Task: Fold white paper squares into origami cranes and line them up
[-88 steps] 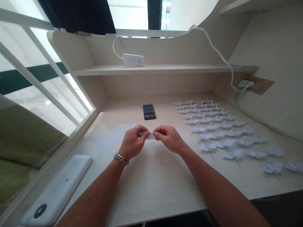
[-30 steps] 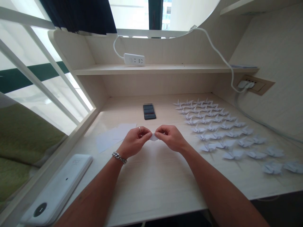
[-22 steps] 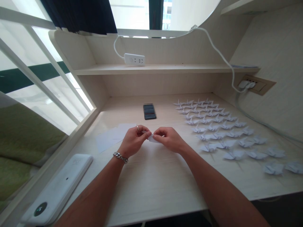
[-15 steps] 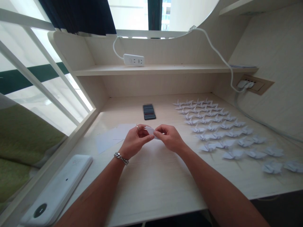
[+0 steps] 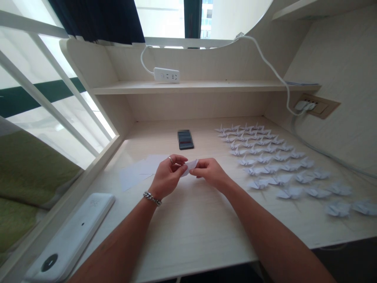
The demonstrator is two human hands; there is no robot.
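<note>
A small folded piece of white paper (image 5: 191,166) is held up between my two hands over the middle of the desk. My left hand (image 5: 168,173), with a ring and a chain bracelet, pinches its left side between thumb and fingers. On the other side, my right hand (image 5: 212,173) has its thumb and fingertips closed on the paper's right part. Flat white paper sheets (image 5: 136,173) lie beside and partly behind my left hand. Several rows of folded paper cranes (image 5: 265,157) stand to the right of my right hand.
A dark phone-like object (image 5: 185,140), partly pixelated, lies beyond my hands. A long white device (image 5: 72,236) rests at the left edge. On the shelf (image 5: 206,87) sits a white power strip (image 5: 166,75). A white cable (image 5: 271,65) hangs down to a wall socket (image 5: 318,105) at right.
The folded paper has turned in my fingers, and its point now leans up to the right. Both hands have shifted their grip slightly. Everything else stays in place.
</note>
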